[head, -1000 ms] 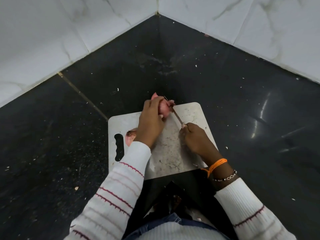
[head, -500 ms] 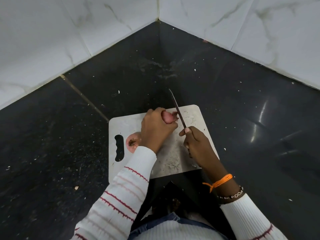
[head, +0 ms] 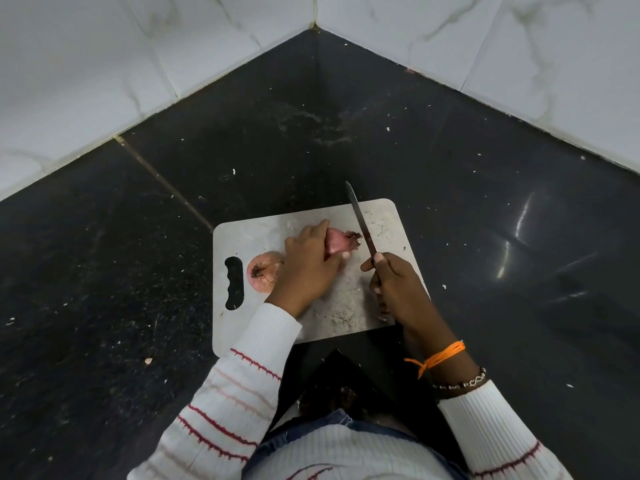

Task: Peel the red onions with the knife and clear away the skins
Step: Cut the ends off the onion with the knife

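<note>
black tabletop (head: 485, 202), white cutting board (head: 263, 230) on it. left hand (head: 308, 268) gripping red onion (head: 337, 242) on board. right hand (head: 394, 285) wrapped around knife (head: 360, 221), blade beside onion's root end. second onion (head: 264, 276) by handle slot.

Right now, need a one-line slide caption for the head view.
Left hand holds a red onion on the cutting board; right hand sets the knife at its end.

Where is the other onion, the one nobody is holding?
In the head view, the loose onion lies on the left part of the cutting board, between the board's handle hole and the left hand.
</note>
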`<state>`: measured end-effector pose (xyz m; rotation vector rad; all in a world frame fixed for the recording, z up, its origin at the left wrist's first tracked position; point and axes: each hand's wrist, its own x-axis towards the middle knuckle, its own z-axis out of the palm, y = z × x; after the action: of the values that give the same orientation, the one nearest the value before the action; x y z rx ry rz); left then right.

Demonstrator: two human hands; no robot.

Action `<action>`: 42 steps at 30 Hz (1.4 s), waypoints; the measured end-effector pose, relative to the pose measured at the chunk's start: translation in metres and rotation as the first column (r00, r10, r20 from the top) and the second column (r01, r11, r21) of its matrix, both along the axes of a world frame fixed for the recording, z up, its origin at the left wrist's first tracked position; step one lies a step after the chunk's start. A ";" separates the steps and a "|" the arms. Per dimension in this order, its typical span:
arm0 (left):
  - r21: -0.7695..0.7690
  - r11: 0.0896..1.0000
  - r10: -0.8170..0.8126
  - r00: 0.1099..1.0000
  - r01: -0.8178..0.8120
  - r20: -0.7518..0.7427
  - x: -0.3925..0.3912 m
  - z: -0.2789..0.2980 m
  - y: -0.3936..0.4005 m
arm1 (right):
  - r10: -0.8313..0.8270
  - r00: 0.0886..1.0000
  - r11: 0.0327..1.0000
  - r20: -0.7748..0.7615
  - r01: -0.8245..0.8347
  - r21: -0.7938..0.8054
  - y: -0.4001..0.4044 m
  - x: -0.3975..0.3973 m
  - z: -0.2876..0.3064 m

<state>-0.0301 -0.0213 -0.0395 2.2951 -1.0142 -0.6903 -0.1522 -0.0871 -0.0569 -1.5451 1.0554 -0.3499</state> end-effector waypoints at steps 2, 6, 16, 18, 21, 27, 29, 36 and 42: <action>0.007 1.000 -0.010 1.000 0.010 0.016 0.000 0.000 0.002 | 0.023 1.000 1.000 0.019 -0.023 0.010 0.002 -0.001 0.004; -0.101 0.992 0.082 0.997 -0.082 0.000 -0.007 -0.003 0.003 | 0.089 0.996 0.996 -0.016 -0.089 -0.005 0.013 -0.001 0.005; -0.209 0.967 0.150 0.989 -0.143 0.016 -0.016 -0.014 0.004 | 0.125 0.977 0.978 -0.172 -0.151 -0.146 0.020 0.003 0.012; -0.187 0.972 0.152 0.987 -0.139 0.052 -0.017 -0.015 0.004 | 0.149 0.963 0.967 -0.224 -0.189 -0.170 0.018 0.007 0.015; -0.159 0.973 0.180 0.982 -0.169 0.054 -0.018 -0.013 0.000 | 0.160 0.948 0.948 -0.276 -0.225 -0.223 0.023 0.005 0.015; -0.180 0.968 0.188 0.980 -0.175 0.058 -0.018 -0.017 0.000 | 0.197 0.914 0.927 -0.355 -0.291 -0.236 0.019 0.022 0.020; -0.182 0.963 0.206 0.978 -0.199 0.022 -0.016 -0.017 -0.001 | 0.199 0.895 0.913 -0.400 -0.317 -0.256 0.024 0.015 0.019; -0.176 0.966 0.194 0.981 -0.189 0.013 -0.015 -0.019 0.003 | 0.198 0.882 0.896 -0.428 -0.340 -0.285 0.021 0.023 0.024; -0.224 0.954 0.203 0.979 -0.199 -0.005 -0.012 -0.020 0.005 | 0.222 0.870 0.891 -0.441 -0.365 -0.270 0.021 0.022 0.018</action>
<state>-0.0419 -0.0158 -0.0592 2.1716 -0.8063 -0.4484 -0.1297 -0.0660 -0.0388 -2.1333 1.0769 0.0067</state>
